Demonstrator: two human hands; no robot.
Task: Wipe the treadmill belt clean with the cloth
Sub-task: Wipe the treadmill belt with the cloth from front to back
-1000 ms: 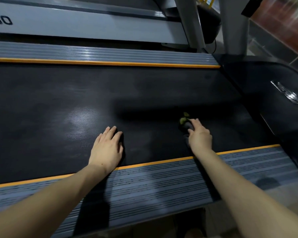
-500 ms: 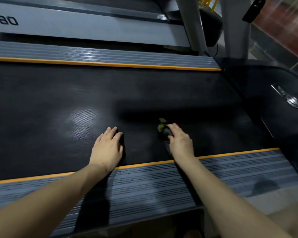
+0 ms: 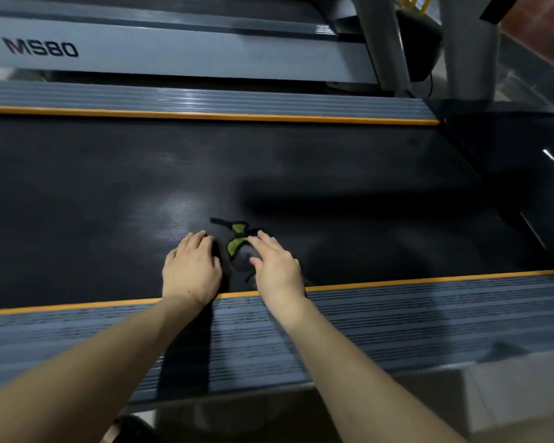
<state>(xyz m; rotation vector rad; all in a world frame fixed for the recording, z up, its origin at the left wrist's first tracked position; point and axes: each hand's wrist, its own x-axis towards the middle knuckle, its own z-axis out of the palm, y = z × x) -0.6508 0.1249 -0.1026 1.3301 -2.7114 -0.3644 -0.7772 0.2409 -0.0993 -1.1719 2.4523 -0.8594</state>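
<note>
Cloth (image 3: 239, 251), dark with green patches, bunched on the treadmill belt (image 3: 301, 174) close to its near edge, just inside the near orange stripe (image 3: 429, 281). Pinned there under the right hand (image 3: 277, 270), fingers spread flat and pressing down rather than pinching, probably to keep the wad dragging across the textured rubber. Left hand (image 3: 191, 270) flat beside it, palm down, fingers together, holding nothing, touching the belt just beside the cloth; likely a brace for leaning in over the ribbed side rail (image 3: 397, 321). Both wrists crossing that rail. Pale sheen on the belt beyond the left hand; damp or only glare, hard to say. Far edge of the belt well apart from the cloth.
</note>
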